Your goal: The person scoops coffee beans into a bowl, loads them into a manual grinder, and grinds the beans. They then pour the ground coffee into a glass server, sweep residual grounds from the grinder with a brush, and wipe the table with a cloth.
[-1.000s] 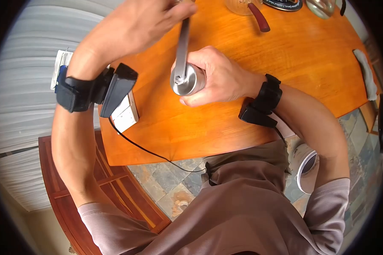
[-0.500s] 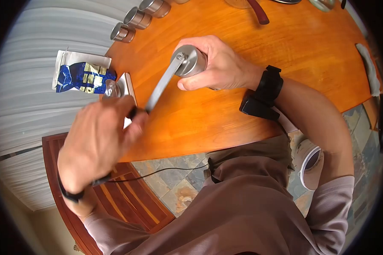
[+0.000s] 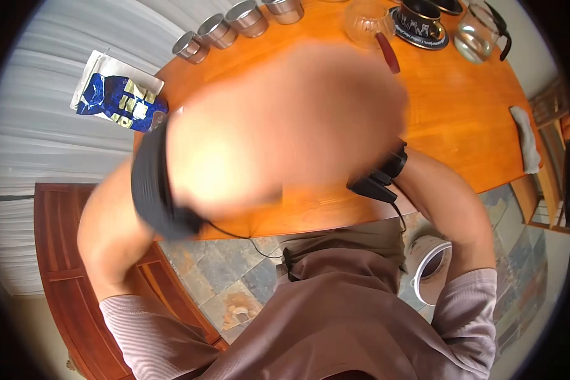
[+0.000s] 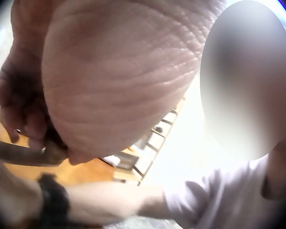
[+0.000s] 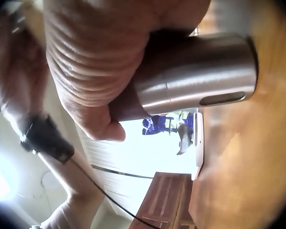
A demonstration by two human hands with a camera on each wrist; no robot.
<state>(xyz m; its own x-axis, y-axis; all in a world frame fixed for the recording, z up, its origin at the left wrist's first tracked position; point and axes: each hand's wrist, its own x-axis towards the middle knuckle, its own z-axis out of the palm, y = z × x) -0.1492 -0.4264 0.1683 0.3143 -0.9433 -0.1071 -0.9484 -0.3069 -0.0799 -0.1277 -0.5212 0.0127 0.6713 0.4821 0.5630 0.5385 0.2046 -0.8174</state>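
With right hand (image 5: 100,57) clamped round the metal cylinder (image 5: 195,71) and left hand (image 4: 114,81) gripping its crank (image 4: 19,154), could tip or twist under uneven sideways pull.

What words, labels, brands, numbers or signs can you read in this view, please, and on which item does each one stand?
No text reads clearly enough to quote.
Black saucer: pale lettering curves along the rim, too small to read with certainty.
Black mug: pale figures on its side; no word can be made out.
Blue and white bag: a printed blue front with pale patches; no legible word.
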